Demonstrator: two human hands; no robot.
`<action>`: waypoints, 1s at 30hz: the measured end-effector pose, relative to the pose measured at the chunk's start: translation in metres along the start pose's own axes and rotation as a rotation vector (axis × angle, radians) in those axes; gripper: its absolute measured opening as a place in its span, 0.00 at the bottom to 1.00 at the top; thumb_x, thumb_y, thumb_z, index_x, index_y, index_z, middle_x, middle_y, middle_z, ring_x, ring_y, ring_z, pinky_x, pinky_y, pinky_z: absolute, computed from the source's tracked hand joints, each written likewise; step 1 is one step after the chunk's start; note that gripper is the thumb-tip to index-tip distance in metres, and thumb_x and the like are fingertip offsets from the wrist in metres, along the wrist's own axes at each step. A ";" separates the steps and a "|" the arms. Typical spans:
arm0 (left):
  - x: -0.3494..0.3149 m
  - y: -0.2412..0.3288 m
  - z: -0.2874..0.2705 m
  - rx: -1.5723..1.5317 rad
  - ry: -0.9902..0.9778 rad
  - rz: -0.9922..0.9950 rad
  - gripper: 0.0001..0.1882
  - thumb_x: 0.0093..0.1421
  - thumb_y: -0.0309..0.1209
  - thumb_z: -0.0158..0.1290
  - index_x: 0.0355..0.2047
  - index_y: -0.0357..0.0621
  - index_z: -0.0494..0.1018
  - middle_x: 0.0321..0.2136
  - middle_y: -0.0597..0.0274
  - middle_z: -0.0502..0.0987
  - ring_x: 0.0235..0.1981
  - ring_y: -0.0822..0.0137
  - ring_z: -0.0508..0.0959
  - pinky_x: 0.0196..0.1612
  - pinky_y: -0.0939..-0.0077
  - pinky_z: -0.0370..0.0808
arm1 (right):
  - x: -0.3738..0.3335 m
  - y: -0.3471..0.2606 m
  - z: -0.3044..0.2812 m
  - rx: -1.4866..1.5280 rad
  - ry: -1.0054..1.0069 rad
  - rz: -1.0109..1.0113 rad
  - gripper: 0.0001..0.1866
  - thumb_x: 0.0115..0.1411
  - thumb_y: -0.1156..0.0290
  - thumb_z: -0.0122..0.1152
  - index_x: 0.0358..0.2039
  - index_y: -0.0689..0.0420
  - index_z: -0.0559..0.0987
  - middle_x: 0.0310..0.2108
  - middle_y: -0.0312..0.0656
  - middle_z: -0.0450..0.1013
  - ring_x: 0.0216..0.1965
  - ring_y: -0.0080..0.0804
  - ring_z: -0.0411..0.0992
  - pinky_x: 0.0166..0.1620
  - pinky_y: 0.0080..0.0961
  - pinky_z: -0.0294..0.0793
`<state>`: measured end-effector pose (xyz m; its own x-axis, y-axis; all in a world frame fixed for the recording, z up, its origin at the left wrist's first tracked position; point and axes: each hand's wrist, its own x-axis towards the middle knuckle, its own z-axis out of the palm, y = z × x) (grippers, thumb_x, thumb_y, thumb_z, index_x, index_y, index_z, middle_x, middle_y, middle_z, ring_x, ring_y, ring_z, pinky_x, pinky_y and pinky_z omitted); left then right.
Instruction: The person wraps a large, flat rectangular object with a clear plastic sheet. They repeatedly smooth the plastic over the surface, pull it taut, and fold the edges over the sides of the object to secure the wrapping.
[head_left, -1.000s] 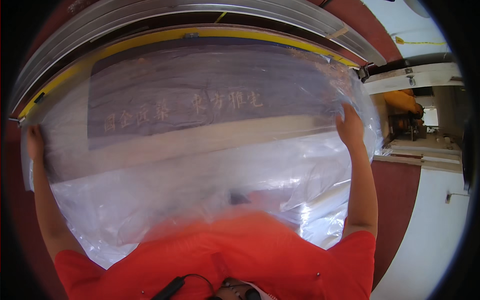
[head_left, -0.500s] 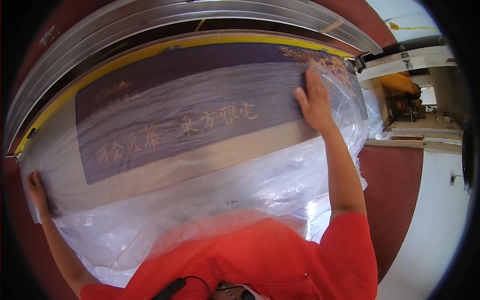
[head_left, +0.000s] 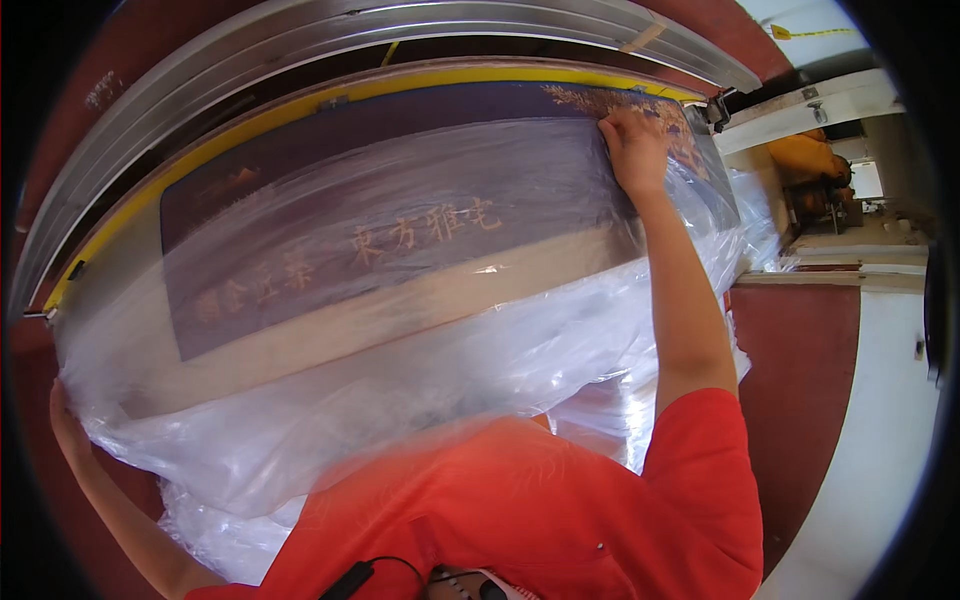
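Your right hand [head_left: 635,150] is pinching the glossy, crinkled film [head_left: 350,430] by its top edge; your left hand [head_left: 65,415] is meeting its left side, grip unclear. Film's draping over a dark rectangular panel [head_left: 400,105], gold characters [head_left: 425,230] showing through.

Whitish plastic sheet [head_left: 240,455], gold-patterned purple panel [head_left: 430,106]
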<state>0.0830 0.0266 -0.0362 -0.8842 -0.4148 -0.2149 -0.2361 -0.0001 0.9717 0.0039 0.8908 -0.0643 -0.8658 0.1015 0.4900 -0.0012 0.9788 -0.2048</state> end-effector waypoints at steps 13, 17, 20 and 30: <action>0.178 -0.037 0.071 0.706 0.469 0.286 0.24 0.52 0.45 0.44 0.34 0.31 0.68 0.30 0.56 0.71 0.32 0.67 0.70 0.36 0.77 0.66 | 0.066 0.038 0.022 0.108 0.183 0.292 0.15 0.49 0.60 0.52 0.24 0.62 0.71 0.22 0.49 0.70 0.27 0.40 0.70 0.32 0.30 0.66; 0.190 -0.035 0.132 1.118 0.617 0.098 0.36 0.49 0.56 0.41 0.34 0.26 0.68 0.37 0.44 0.70 0.40 0.55 0.70 0.42 0.69 0.65 | 0.078 0.041 0.032 0.075 0.068 0.541 0.20 0.45 0.53 0.54 0.24 0.60 0.73 0.24 0.48 0.71 0.29 0.41 0.70 0.35 0.30 0.66; 0.221 -0.051 0.060 1.097 0.527 0.146 0.38 0.49 0.61 0.34 0.36 0.33 0.69 0.36 0.45 0.70 0.41 0.51 0.68 0.43 0.66 0.63 | 0.074 0.033 0.046 0.262 0.092 0.624 0.23 0.44 0.48 0.54 0.25 0.58 0.74 0.27 0.47 0.72 0.32 0.42 0.70 0.39 0.31 0.65; 0.234 -0.064 0.027 0.461 0.266 0.094 0.21 0.54 0.46 0.36 0.31 0.41 0.68 0.24 0.55 0.70 0.28 0.58 0.69 0.30 0.69 0.66 | 0.069 0.042 0.057 0.199 0.164 0.670 0.27 0.51 0.52 0.33 0.35 0.63 0.71 0.37 0.56 0.66 0.41 0.52 0.63 0.44 0.35 0.59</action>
<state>-0.1193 -0.0458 -0.1516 -0.7915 -0.6099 -0.0388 -0.3661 0.4224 0.8292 -0.0843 0.9292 -0.0872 -0.6259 0.7100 0.3227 0.3995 0.6473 -0.6491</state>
